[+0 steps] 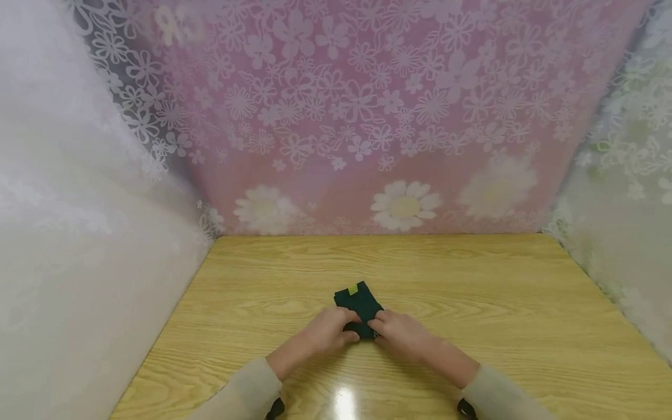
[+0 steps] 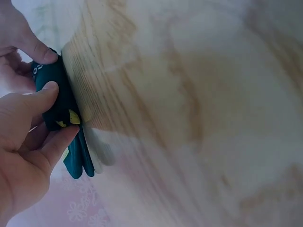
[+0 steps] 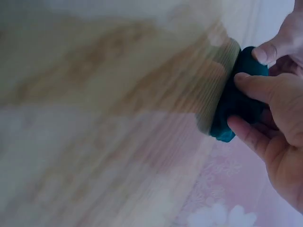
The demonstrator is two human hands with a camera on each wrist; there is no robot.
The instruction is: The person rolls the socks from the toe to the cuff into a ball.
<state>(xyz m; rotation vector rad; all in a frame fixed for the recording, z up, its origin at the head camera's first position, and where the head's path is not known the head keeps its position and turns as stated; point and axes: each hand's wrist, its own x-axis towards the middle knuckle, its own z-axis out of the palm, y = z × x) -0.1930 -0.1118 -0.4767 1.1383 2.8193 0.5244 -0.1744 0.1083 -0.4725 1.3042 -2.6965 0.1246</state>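
Note:
A pair of dark green socks (image 1: 359, 304), partly rolled up, lies on the wooden table between both hands. A yellow patch shows near their far end, and small white markings show on the roll. My left hand (image 1: 329, 328) holds the roll's left side between thumb and fingers. From the right, my right hand (image 1: 401, 333) pinches the same roll. In the left wrist view, two flat layers of the socks (image 2: 78, 156) stick out beyond the rolled part. The right wrist view has the right thumb lying on top of the roll (image 3: 239, 101), fingers at its side.
The glossy wood-grain table (image 1: 262, 274) reaches back to a pink flower-printed curtain (image 1: 336, 116). Pale fabric walls (image 1: 105, 245) close in the left and right sides. A bright light reflection sits at the table's near edge.

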